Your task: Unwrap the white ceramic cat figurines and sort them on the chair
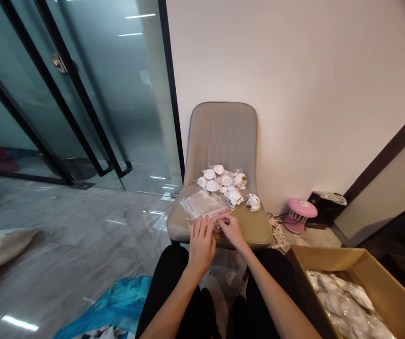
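A stack of clear plastic bags [202, 203] with a reddish strip along one edge lies on the seat of a grey-beige chair [223, 125]. My left hand [201, 240] rests at the front edge of these bags, fingers stretched out and lying flat. Close beside it, my right hand [232, 231] has thumb and fingers pinched together at the near edge of a clear bag. Behind the bags sits a pile of small white figurines [210, 174], several of them in clear wrapping. One white figurine [253, 202] with coloured marks stands apart on the right of the seat.
A cardboard box [375, 263] holding several wrapped white pieces stands at my right. Near the wall are a pink mushroom-shaped device [302, 209], cables and a black box [326, 207]. Blue plastic [117, 301] lies on the floor at left, before glass doors [125, 94].
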